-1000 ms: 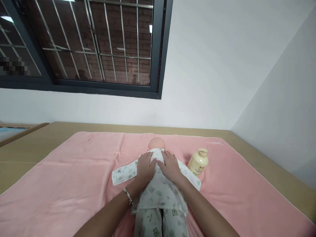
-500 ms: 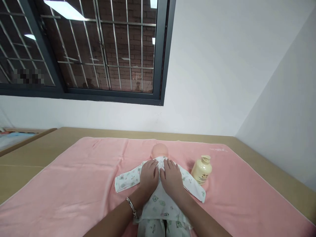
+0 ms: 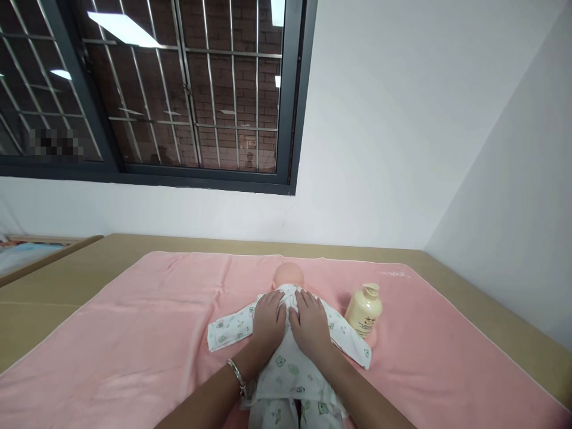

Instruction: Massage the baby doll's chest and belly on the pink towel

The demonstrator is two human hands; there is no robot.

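A tan desk (image 3: 485,313) fills the lower half of the frame, its far edge running along a white wall (image 3: 379,119) and its right edge meeting a side wall (image 3: 531,179) in greyer shade. Over most of it lies a pink cloth (image 3: 134,333), pale-edged and softly creased, with one long fold left of centre and small white lettering (image 3: 397,274) near its upper right corner. In the lower centre of the frame a doll (image 3: 292,363) in white, green-printed clothes lies on the cloth, its bald head (image 3: 289,275) toward the wall, its sleeves (image 3: 230,329) spread to both sides and its trouser legs running off the bottom edge. The left hand (image 3: 269,319) and right hand (image 3: 309,322) rest side by side on its upper body, the grip of each opened out flat, fingers extended and clasping nothing. A silvery bracelet (image 3: 236,376) circles the left wrist. Just beside the sleeve on the right stands a cream pump bottle (image 3: 364,310). At the upper left, a dark window frame (image 3: 298,65) holds glass with metal bars (image 3: 243,55), a brick wall (image 3: 245,89) and bright light panels (image 3: 124,30) showing in it, while a wooden rail (image 3: 62,255) slants at the left edge of the frame
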